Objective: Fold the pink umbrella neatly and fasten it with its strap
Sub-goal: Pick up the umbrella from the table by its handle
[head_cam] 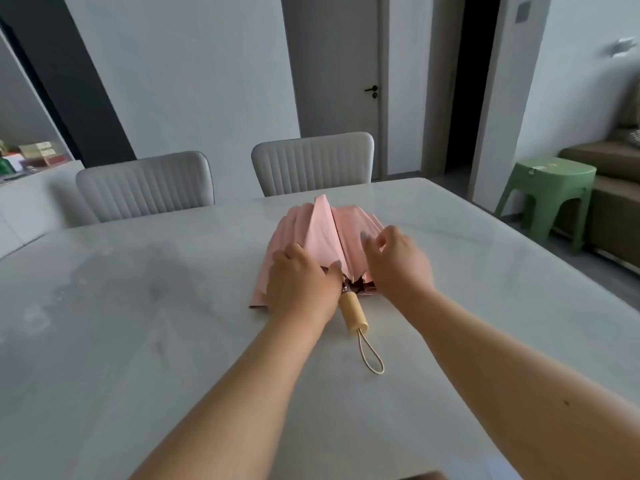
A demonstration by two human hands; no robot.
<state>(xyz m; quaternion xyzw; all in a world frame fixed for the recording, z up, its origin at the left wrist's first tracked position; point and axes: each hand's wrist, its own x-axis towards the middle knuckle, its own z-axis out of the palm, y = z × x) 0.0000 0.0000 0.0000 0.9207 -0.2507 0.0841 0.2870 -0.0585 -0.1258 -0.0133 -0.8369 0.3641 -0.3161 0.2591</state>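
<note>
Pink umbrella (323, 233) lies collapsed on the pale marble table (138, 306), centre of frame, canopy spread loosely w/ one panel standing up as a ridge down the middle. Its wooden handle (353, 313) points toward me, just below centre, w/ a cord loop (372, 355) trailing from its end onto the tabletop.

My left hand (301, 282) rests on the canopy's left side near the handle end; fingers lie fairly straight and together on the fabric, thumb reaching toward the base of the ridge. Whether the thumb pinches cloth: cannot tell.

My right hand (398, 261) is over the canopy's right side, just right of the ridge; fingers curled, thumb and forefinger drawn close as if nipping a fold, though blur hides whether fabric is actually caught. Both forearms enter from the lower edge.

Fastening strap: not made out among the folds.

Bkgd: two grey padded chairs (145, 185) (311, 161) at the table's far side, upper centre; a grey door (339, 64) behind them; a green stool (547, 192) at right, beside a brown sofa (606, 168).
</note>
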